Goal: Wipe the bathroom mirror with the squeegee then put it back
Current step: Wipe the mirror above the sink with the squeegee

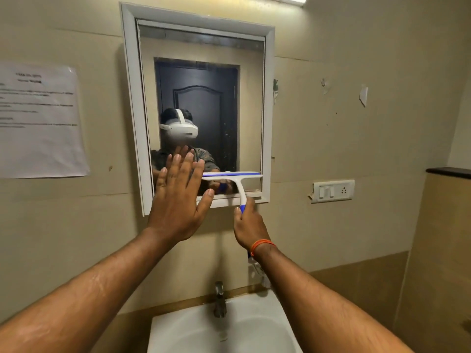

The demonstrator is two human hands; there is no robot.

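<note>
Both hands are raised to the lower part of the mirror [198, 47]. Of the two, the left hand [178, 197] takes up more of the view: it is open, fingers spread and pointing upward, palm toward the glass at the mirror's lower left, overlapping the bottom of the white frame. Whether the palm actually presses the glass cannot be told, though its reflection meets the fingertips. The right hand [248, 225] is curled around the blue grip end of the squeegee [238, 183], with an orange thread band at the wrist.

By size, the beige tiled wall fills most of the scene, and the mirror hangs at its centre in a white frame. Below, a white washbasin [262, 329] sits at the bottom edge, with a dark metal tap [219, 299] standing upright at its back rim. To the left of the mirror a printed sheet of paper [40, 121] is stuck flat to the wall; its text is too blurred to read. To the right, a white switch plate [332, 191] sits near the mirror's lower corner.

Against the glass, the squeegee's white head with its blue blade lies level across the mirror's lower right, near the bottom edge, its handle pointing down across the frame into the right hand.
</note>
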